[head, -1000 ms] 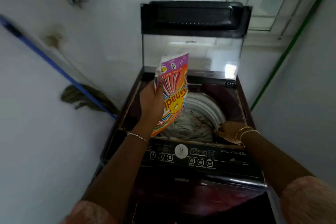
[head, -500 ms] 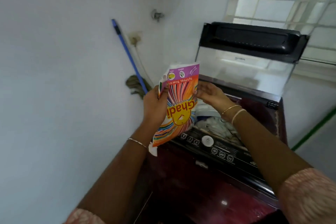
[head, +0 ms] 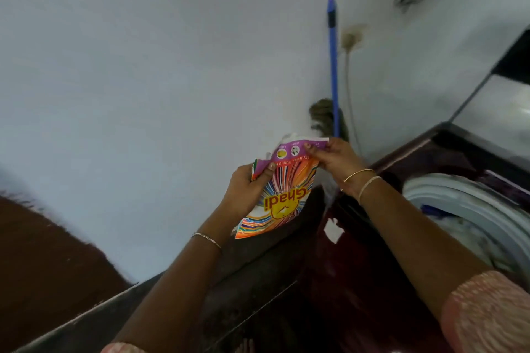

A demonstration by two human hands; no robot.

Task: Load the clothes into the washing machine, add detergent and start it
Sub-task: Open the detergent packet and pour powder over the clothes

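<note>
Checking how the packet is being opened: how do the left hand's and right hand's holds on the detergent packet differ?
The left hand wraps the left side of the detergent packet, thumb on its front; the right hand pinches its purple top edge. The left hand sits lower than the right hand. The left wrist wears one bracelet, the right wrist two bangles. Both hold the same packet.

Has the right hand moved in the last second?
Yes. The right hand left the tub rim, moved left and now pinches the detergent packet.
</note>
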